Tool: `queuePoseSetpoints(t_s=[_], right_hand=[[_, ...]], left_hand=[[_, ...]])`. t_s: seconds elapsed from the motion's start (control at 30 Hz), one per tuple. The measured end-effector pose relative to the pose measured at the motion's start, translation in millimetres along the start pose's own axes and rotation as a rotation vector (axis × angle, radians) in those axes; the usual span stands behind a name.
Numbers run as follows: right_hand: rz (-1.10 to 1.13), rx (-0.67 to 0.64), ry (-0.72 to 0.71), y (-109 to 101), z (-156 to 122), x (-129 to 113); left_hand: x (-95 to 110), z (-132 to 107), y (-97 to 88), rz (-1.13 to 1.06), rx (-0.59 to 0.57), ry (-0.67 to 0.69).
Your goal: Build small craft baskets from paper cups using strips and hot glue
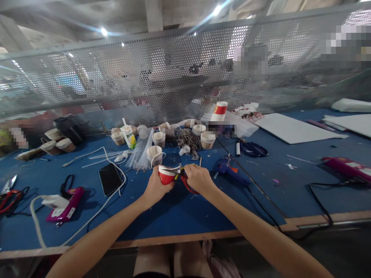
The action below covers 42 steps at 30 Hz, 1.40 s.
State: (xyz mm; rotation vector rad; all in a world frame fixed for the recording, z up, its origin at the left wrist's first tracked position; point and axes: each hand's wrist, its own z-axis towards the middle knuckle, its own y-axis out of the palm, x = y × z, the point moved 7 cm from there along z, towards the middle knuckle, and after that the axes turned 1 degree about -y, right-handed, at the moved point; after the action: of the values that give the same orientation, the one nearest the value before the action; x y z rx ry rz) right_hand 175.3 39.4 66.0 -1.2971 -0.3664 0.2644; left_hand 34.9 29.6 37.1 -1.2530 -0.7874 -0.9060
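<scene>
Near the middle of the blue table, my left hand (156,188) is closed around a red and white paper cup (167,177), which is tilted with its rim toward my right hand. My right hand (197,177) grips a pair of scissors (187,184) with red handles. The scissor blades lie at the cup's rim; whether they are cutting into it I cannot make out. Just beyond the cup stands a small pale paper cup (154,154) with a white cord looped at its side.
Several small cups and a heap of brown twine (189,141) stand behind. A blue glue gun (232,172) lies to the right, a phone (110,179) and a purple power strip (66,204) to the left. A perforated metal screen (130,85) bounds the back.
</scene>
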Motion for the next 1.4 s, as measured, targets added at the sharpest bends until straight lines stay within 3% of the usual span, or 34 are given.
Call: queuePoseSetpoints(t_s=[0.37, 0.53, 0.83, 1.03, 1.4], right_hand=[[-0.018, -0.019, -0.066, 1, 1, -5], [0.013, -0.050, -0.033, 0, 1, 0], [-0.048, -0.051, -0.110, 4, 1, -6], [0.011, -0.089, -0.059, 10, 4, -1], [0.085, 0.010, -0.110, -5, 1, -2]], left_hand=[[8, -2, 1.9, 0.045, -0.020, 0.090], [6, -1, 1.2, 0.043, -0.025, 0.065], [6, 0, 3.8, 0.057, -0.068, 0.070], [6, 0, 2.6, 0.066, -0.071, 0.051], [5, 1, 3.4, 0.037, -0.095, 0.056]])
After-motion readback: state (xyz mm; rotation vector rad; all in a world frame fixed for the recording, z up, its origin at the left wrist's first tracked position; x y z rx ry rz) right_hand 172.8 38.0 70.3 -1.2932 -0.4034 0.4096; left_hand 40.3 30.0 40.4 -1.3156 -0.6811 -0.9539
